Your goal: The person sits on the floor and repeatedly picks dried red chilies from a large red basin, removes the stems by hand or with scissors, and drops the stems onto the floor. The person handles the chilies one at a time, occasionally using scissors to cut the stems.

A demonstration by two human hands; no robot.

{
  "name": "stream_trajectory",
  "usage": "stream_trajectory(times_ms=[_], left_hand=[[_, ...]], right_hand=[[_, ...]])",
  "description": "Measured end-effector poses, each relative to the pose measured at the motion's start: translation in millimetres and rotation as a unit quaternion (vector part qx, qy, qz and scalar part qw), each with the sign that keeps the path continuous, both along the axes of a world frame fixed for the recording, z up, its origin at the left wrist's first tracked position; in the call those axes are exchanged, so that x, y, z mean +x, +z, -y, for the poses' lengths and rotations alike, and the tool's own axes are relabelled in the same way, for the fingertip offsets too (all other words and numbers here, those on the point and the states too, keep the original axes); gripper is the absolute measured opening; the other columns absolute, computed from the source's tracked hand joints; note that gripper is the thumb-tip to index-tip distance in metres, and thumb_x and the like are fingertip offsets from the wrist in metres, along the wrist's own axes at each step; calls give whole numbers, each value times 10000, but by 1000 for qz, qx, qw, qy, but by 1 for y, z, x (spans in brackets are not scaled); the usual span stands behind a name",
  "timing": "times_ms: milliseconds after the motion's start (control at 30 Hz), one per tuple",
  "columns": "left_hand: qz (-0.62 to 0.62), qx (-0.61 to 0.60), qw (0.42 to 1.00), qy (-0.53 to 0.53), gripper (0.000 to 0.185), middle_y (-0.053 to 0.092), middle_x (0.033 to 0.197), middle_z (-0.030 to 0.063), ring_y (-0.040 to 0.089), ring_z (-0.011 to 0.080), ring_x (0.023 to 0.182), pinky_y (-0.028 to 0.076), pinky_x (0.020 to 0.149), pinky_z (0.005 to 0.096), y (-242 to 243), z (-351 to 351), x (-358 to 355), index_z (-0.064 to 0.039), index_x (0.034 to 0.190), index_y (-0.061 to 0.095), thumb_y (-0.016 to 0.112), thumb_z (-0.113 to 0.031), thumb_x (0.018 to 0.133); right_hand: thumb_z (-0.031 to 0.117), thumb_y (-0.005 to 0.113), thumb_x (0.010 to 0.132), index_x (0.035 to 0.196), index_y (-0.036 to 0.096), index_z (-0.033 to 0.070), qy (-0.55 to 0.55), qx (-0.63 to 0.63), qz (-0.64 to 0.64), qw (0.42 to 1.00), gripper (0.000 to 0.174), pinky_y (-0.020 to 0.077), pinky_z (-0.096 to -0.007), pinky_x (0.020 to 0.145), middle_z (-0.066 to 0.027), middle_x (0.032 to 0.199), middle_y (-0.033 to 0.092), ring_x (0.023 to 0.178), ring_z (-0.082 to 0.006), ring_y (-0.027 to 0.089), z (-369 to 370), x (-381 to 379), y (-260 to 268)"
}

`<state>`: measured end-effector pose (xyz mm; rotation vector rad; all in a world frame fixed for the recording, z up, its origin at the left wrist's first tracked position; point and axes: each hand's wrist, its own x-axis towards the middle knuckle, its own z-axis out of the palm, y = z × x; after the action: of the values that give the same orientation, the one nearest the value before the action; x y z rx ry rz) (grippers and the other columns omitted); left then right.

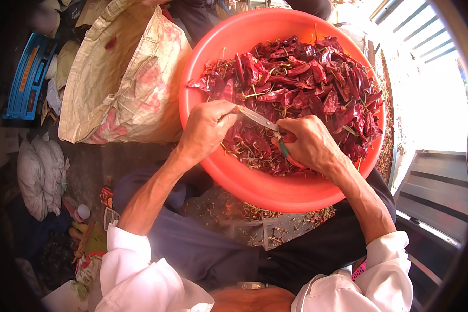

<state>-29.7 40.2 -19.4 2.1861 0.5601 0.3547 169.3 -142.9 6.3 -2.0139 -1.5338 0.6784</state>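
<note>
A large red plastic basin point(265, 195) holds a heap of dried red chili peppers point(296, 85), many with stems. My right hand point(316, 144) is closed around the handles of a pair of scissors point(267, 123), whose blades point left over the peppers. My left hand point(208, 126) is above the basin's left side, with thumb and forefinger pinched at the tips of the blades. A small pale brownish bit shows at that pinch; whether it is a pepper stem I cannot tell. The fingers of my right hand partly hide the scissors' handles.
An open woven sack point(156, 93) with red stains stands against the basin's left side. Stem scraps point(257, 212) lie on the floor below the basin. Further left are a blue plastic crate point(29, 78) and a grey-white bag point(43, 177). Part of another person shows at the top.
</note>
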Motion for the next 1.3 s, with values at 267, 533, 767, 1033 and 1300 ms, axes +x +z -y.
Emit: stream_trajectory(times_ms=[267, 533, 767, 1033, 1300], left_hand=[[35, 82, 996, 26, 102, 633, 839, 151, 612, 272, 715, 501, 684, 367, -4, 8, 1, 51, 1035, 690, 707, 23, 939], [52, 84, 994, 41, 109, 679, 865, 135, 651, 220, 738, 512, 683, 352, -8, 9, 7, 33, 1070, 725, 699, 16, 966], [72, -33, 995, 54, 112, 724, 879, 112, 660, 144, 789, 521, 709, 325, -3, 9, 11, 44, 1087, 739, 697, -7, 997], [47, 31, 997, 43, 129, 719, 879, 136, 673, 196, 765, 526, 715, 330, -8, 5, 9, 35, 1079, 745, 695, 22, 961], [47, 97, 992, 62, 164, 694, 871, 149, 672, 230, 743, 525, 689, 341, -11, 14, 8, 45, 1094, 733, 692, 41, 936]], right_hand=[[225, 814, 887, 955, 741, -13, 9, 8, -32, 999, 258, 486, -466, 580, -221, 610, 560, 546, -387, 594, 3, -7, -11], [342, 803, 957, 803, 744, 5, -72, -134, -464, 872, 375, 335, -260, 432, -17, 578, 580, 453, -58, 469, 6, -11, 9], [352, 809, 948, 965, 798, 4, -86, -104, -445, 885, 348, 381, -287, 474, -31, 606, 597, 504, -82, 483, 2, -20, 8], [271, 826, 897, 1078, 758, -54, -42, -20, -137, 989, 378, 497, -420, 632, -258, 665, 599, 556, -261, 550, 0, -19, -4], [93, 654, 865, 866, 724, -52, -63, 8, -95, 993, 161, 560, -545, 731, -331, 773, 645, 801, -541, 657, 3, -26, -14]])
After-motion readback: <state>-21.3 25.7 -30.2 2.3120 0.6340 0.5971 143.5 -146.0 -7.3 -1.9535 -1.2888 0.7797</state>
